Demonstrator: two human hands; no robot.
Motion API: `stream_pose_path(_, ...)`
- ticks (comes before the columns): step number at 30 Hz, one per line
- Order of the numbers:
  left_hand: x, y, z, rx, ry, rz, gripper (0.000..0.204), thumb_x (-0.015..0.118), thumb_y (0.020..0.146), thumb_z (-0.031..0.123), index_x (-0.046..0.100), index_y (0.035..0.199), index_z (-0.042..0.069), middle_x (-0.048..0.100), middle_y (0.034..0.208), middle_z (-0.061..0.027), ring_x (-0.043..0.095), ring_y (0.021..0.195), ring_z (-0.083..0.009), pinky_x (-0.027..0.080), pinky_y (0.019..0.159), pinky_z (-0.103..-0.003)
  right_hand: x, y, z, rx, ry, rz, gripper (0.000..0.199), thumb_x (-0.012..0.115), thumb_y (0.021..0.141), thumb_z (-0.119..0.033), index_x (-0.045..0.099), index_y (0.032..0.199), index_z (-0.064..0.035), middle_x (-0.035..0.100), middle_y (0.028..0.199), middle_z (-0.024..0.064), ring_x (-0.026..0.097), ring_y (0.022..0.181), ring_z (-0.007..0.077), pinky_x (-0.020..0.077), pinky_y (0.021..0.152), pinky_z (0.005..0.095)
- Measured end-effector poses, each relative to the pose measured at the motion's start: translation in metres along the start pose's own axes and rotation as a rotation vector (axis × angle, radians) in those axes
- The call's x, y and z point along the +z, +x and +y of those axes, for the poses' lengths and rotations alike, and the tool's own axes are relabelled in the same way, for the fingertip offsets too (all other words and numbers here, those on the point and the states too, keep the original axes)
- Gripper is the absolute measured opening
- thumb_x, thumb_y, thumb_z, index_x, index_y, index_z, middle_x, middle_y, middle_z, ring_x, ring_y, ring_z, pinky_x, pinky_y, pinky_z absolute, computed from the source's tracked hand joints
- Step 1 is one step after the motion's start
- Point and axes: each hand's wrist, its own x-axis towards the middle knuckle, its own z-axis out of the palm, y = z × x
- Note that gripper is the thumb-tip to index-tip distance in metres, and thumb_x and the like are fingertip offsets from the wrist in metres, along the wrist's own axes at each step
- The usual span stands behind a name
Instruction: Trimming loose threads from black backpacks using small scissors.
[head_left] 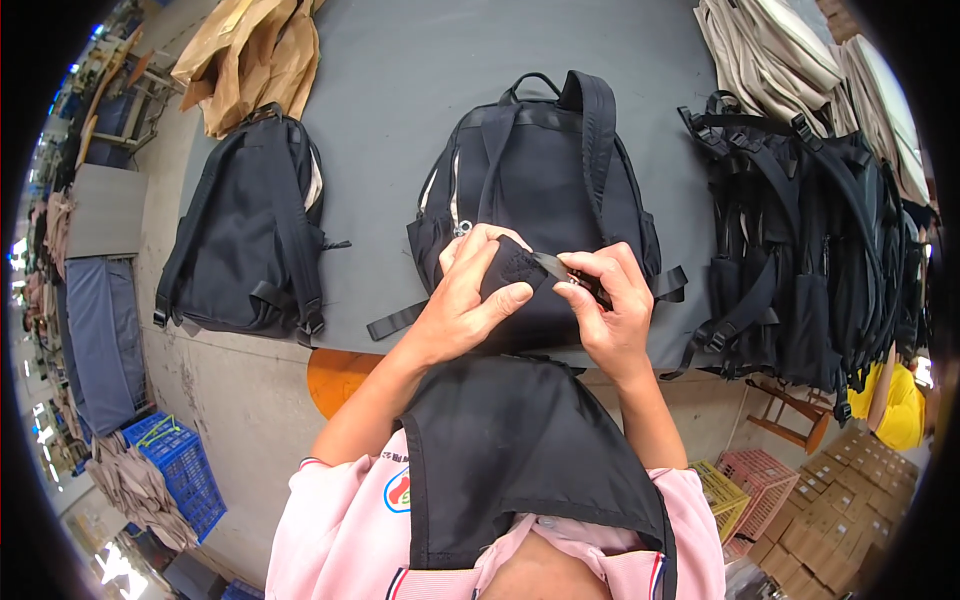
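A black backpack (540, 170) lies on the grey table in front of me, straps up and top handle away from me. My left hand (468, 290) grips a folded piece of its black fabric (516, 266) near the bottom edge, thumb toward the right. Close beside it, my right hand (612, 305) is closed around small thread snips (549, 264) with a pale metal blade and a dark handle. The blade's tip touches or nearly touches the held fabric. The fingers partly hide the snips' handle.
Another black backpack (245, 225) lies left, below crumpled brown paper (255, 60). Several black backpacks (800, 240) are heaped right, near stacked beige fabric (775, 60). Below stand a blue crate (180, 470), an orange stool (340, 380), a pink crate (757, 480) and cartons (840, 510). A person in yellow (900, 405) is at right.
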Motion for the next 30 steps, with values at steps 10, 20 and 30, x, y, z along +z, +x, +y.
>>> stream_pose_path(10, 0.001, 0.002, -0.003, 0.001, 0.023, -0.008, 0.039, 0.058, 0.086, 0.036, 0.054, 0.106, 0.003, 0.047, 0.11, -0.008, 0.04, 0.112, -0.0252, 0.02, 0.101, -0.038, -0.002, 0.001, -0.004, 0.017, -0.076, -0.021, 0.022, 0.073, 0.07, -0.008, 0.065, 0.09, -0.0064, 0.054, 0.072, 0.0049, 0.055, 0.055, 0.0167, 0.0431, 0.049, 0.0277)
stream_pose_path(20, 0.009, 0.03, 0.002, 0.176, 0.393, 0.049, 0.046, 0.061, 0.079, 0.031, 0.048, 0.104, -0.006, 0.041, 0.121, -0.0151, 0.036, 0.119, -0.0287, 0.015, 0.105, -0.046, 0.003, -0.013, 0.019, 0.399, 0.288, 0.164, 0.021, 0.069, 0.076, 0.0, 0.059, 0.094, -0.0008, 0.044, 0.079, 0.0011, 0.046, 0.067, 0.0089, 0.0398, 0.061, 0.0207)
stream_pose_path(30, -0.003, 0.046, -0.047, 0.205, 0.199, 0.238, 0.027, 0.052, 0.08, -0.003, 0.062, 0.104, 0.003, 0.06, 0.116, -0.0115, 0.056, 0.11, -0.0266, 0.044, 0.093, -0.034, 0.021, -0.031, 0.04, 0.363, 0.213, -0.118, 0.018, 0.062, 0.083, 0.001, 0.061, 0.1, 0.0001, 0.063, 0.084, 0.0047, 0.057, 0.07, 0.0102, 0.0447, 0.065, 0.0229)
